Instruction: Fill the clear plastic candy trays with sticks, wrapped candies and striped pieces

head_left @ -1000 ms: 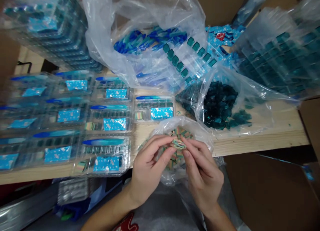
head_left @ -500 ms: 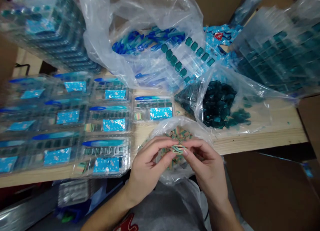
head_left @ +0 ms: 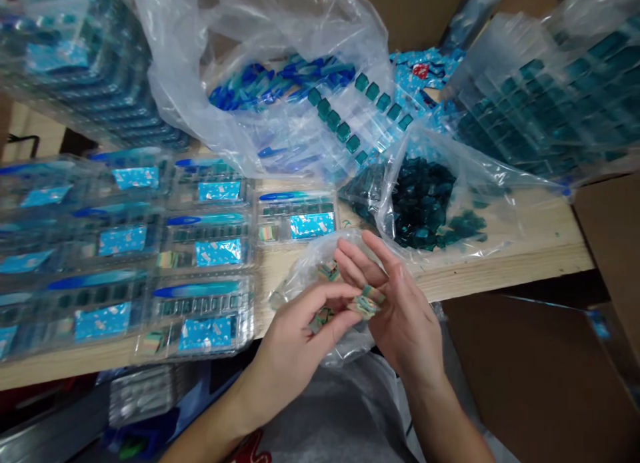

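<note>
Head cam view, and the stuff in play is this little striped bundle [head_left: 367, 305], sitting right between the two hands, just over a clear plastic bag [head_left: 305, 273] of more pieces like it. My guess is it's really light and fairly soft, thin strips that bend and probably snag on each other, so not heavy or fragile, just fiddly. Might be a bit slippery too. I'd pinch it by an edge with the fingertips, since a full grab would likely just squash it.

Left hand [head_left: 295, 339] is closed down narrow, thumb and fingers coming together at the bundle, and it looks like it's holding it, though I can't be totally sure. A small striped piece [head_left: 320, 319] sits by those fingers too. Right hand [head_left: 405, 313] is wide open, fingers spread, palm toward the bundle and close to it, not clearly gripping anything.

Bag's on the wooden surface [head_left: 500, 266] edge, with blister trays [head_left: 295, 216] just left and a bag of dark teal pieces [head_left: 480, 229] just beyond.
</note>
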A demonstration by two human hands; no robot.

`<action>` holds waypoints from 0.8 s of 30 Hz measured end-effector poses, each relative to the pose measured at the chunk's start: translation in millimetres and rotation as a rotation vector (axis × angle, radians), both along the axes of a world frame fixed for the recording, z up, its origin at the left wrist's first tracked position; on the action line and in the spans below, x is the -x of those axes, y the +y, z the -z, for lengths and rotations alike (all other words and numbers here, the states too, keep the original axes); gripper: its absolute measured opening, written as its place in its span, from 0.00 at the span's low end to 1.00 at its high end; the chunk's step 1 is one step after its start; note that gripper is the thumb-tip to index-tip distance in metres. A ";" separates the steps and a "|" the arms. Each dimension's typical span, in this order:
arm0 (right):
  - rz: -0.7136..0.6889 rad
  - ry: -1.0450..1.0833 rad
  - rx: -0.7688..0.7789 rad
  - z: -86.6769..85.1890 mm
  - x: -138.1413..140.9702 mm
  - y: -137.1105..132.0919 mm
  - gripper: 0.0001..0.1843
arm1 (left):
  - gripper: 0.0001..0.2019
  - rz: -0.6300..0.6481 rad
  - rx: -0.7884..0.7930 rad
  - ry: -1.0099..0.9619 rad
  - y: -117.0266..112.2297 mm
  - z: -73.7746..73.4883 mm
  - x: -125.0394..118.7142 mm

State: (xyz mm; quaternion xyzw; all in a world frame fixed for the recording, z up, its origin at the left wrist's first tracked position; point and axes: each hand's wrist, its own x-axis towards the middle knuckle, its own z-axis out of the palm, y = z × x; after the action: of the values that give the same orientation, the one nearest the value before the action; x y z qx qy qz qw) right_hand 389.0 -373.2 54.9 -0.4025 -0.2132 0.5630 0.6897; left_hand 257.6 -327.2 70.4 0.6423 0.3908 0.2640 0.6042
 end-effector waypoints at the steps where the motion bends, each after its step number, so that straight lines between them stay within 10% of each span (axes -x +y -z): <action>1: 0.003 -0.007 -0.018 0.0 2.5 0.2 0.16 | 0.06 -0.012 0.015 -0.001 -1.0 -0.2 -1.0; 16: 0.145 -0.173 -0.184 4.3 20.9 -2.3 0.19 | 0.06 -0.026 -0.129 0.025 -5.0 -1.8 -2.6; 24: 0.000 -0.653 -0.046 -3.1 -15.5 -22.7 0.15 | 0.05 -0.089 0.121 -0.100 9.3 -0.8 9.0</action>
State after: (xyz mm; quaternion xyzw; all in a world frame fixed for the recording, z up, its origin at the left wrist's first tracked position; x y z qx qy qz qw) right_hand 404.5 -395.9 58.0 -0.5460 -0.4356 0.3992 0.5939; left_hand 248.6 -318.0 71.2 0.5725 0.4038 0.2981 0.6483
